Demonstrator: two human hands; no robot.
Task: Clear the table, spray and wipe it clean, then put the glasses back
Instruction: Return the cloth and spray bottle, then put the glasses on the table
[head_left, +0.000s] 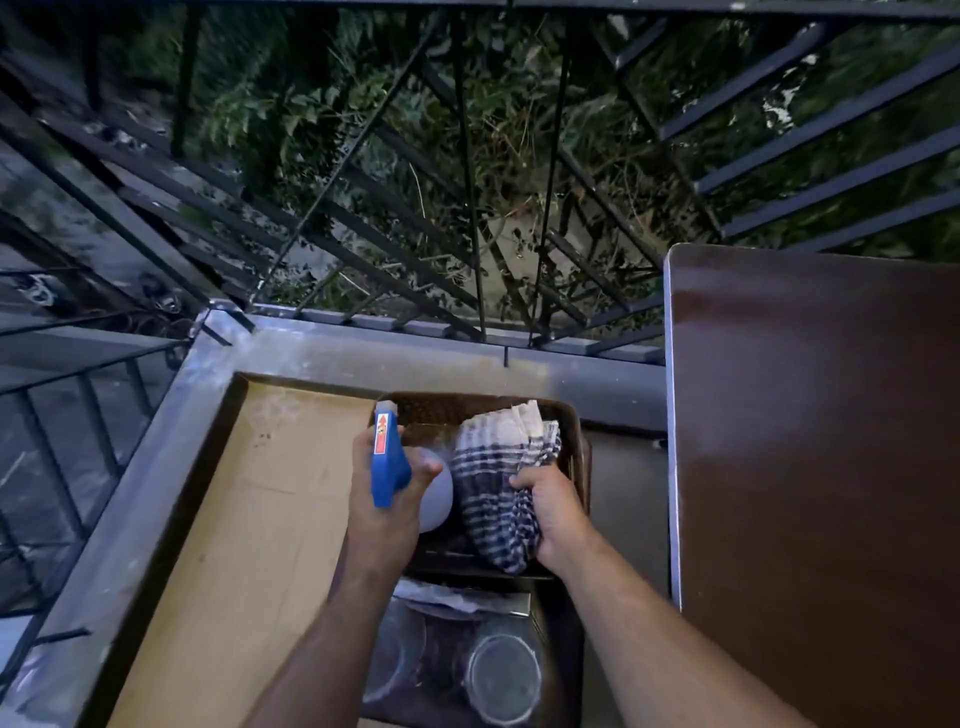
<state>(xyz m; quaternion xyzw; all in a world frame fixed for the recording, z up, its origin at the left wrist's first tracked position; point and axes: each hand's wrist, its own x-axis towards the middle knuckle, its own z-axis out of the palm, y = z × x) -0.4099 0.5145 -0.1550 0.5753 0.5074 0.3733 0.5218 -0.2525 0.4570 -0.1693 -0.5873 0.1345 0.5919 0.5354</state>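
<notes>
**Both hands lift a spray bottle and a cloth from a basket beside a bare brown table**

Head camera, looking steeply down on a balcony edged by a dark metal railing (467, 218), with greenery below it.

The left hand (382, 499) is wrapped around a spray bottle (434, 496): a blue trigger head with a red label on top of a pale round body. The fingers are clamped on the neck. The right hand (548, 512) is closed tight on a bunched blue-and-white checked cloth (501, 483). Both hands are over a dark woven basket (467, 408), and the cloth's far end seems to rest on the basket's rim.

The brown table (810, 441) stands to the right, well apart from the hands. The part in view is bare, so the clearing looks done and spraying is likely the step in hand. To do it well, the nozzle should be carried over the tabletop and aimed down at it, away from the railing. The cloth should be shaken out flat before wiping.

Containers: the basket holds only the bottle and cloth, as far as can be seen. Nearer the camera, a second dark tray or bin (457, 670) holds two clear glasses (501, 675), seen from above, mouths up, side by side. A crumpled pale wrapper lies at its far edge. A flat sheet of cardboard (249, 519) lies left of the basket.
</notes>
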